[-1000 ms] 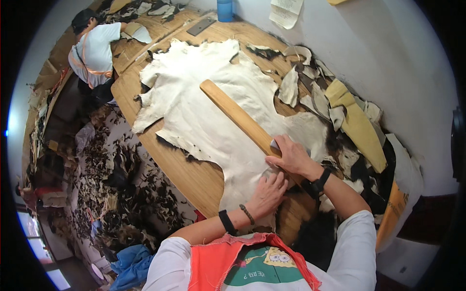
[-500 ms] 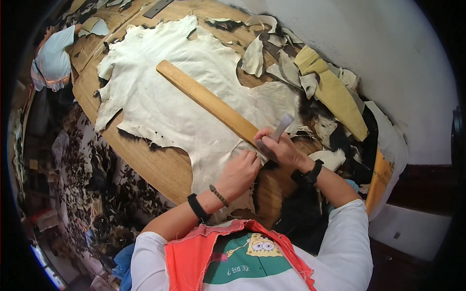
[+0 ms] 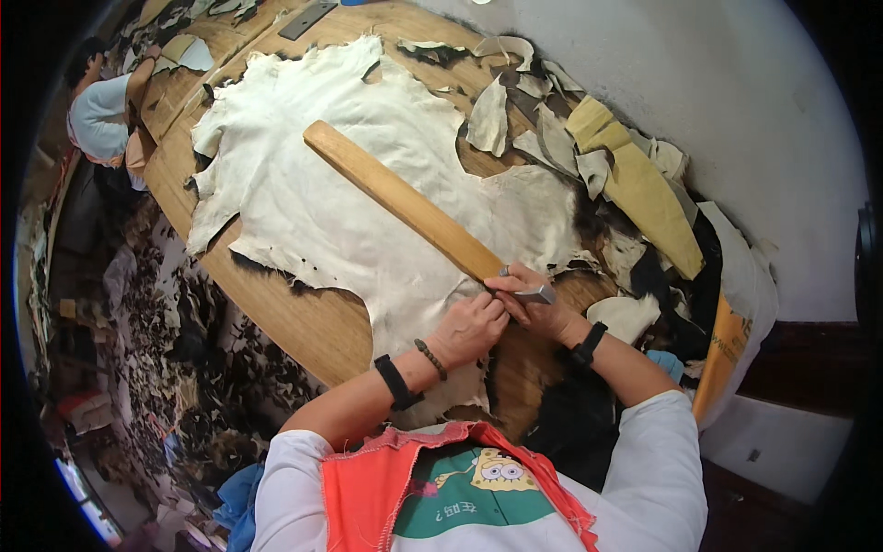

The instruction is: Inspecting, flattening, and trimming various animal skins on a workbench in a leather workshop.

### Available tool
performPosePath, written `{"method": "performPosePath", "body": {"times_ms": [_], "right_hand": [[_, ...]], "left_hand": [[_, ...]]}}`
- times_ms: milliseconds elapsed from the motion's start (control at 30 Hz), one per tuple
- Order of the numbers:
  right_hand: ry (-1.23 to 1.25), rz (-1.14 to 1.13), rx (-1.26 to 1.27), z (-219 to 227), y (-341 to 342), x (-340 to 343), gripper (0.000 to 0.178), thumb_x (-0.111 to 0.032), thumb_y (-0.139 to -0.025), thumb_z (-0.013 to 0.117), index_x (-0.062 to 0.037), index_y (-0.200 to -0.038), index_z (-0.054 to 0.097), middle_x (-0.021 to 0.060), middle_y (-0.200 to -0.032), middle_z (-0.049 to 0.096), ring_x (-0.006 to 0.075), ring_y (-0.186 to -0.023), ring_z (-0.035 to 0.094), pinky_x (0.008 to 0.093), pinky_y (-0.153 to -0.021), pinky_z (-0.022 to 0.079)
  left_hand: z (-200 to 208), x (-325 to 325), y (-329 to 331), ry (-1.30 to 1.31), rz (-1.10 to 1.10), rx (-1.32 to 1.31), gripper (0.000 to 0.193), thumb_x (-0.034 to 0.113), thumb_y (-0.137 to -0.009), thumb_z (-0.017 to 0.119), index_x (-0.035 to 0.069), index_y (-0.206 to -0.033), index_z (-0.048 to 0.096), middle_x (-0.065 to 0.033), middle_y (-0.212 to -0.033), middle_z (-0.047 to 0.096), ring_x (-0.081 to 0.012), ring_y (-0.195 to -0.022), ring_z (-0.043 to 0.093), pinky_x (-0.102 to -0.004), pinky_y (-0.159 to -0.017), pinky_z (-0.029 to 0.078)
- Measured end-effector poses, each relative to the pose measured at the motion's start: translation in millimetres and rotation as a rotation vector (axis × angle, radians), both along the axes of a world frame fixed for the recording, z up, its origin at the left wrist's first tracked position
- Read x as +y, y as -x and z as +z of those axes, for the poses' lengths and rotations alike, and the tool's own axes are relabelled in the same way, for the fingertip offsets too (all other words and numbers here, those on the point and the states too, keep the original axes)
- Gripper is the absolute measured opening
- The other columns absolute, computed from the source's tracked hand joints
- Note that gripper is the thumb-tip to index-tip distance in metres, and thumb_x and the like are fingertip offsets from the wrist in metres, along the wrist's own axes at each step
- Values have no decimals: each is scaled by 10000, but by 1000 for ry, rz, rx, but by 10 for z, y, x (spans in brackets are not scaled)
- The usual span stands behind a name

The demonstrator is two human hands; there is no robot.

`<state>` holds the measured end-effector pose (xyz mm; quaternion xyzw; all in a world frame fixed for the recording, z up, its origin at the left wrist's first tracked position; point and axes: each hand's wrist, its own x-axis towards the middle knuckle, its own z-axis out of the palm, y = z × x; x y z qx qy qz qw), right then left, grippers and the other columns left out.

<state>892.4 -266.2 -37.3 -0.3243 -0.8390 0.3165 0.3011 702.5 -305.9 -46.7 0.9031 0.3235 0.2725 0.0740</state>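
Note:
A large pale hide with ragged edges and dark fur at its rim lies flesh side up on the wooden table. Across it rests a long wooden bar, its near end against my hands. My left hand is closed on the hide just below that end, fingertips bunched together; what lies between them is mostly hidden. Touching it, my right hand is wrapped around a grey metal-looking tool held low over the hide's edge. The tool's working end is hidden by my fingers.
Leather and fur scraps and a yellow sheet are heaped along the wall at right. Bare wooden tabletop shows at left. Dark fur scraps cover the area below. Another person works at far left.
My right hand has turned the tool from standing upright to lying low, pointing right. My left hand has come in against the right one. The far-left person has shifted slightly.

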Motion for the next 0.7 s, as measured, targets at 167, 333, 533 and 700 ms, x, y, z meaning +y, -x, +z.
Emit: {"method": "performPosePath", "body": {"times_ms": [167,333,533,700], "right_hand": [[-44,27,-11,51,-95,-97,355,63,-777,641,-77,-1101,617,136,-971,551,317,-854,599,368,-738,506],[-12,-6,-98,103,-47,-82,335,60,-776,634,-90,-1075,614,143,-972,549,333,-877,598,378,-764,512],[11,-12,-116,4,148,136,330,8,-784,686,-110,-1083,609,136,-990,558,334,-850,608,388,-719,511],[132,-45,-5,-154,351,262,278,-33,-808,704,-122,-1058,622,136,-978,565,331,-767,618,389,-663,519]], "left_hand": [[-32,17,47,121,91,-143,81,140,-744,648,86,-798,621,-41,-795,562,-203,-768,590,-323,-620,498],[-20,39,155,232,80,-308,106,117,-755,690,90,-819,611,-32,-757,552,-220,-708,587,-340,-593,501],[47,39,258,294,-9,-440,172,27,-713,727,57,-873,669,-57,-816,627,-234,-746,629,-341,-619,518],[188,-35,322,371,43,-592,200,16,-729,732,53,-921,693,-64,-810,646,-237,-723,631,-346,-613,515]]}}
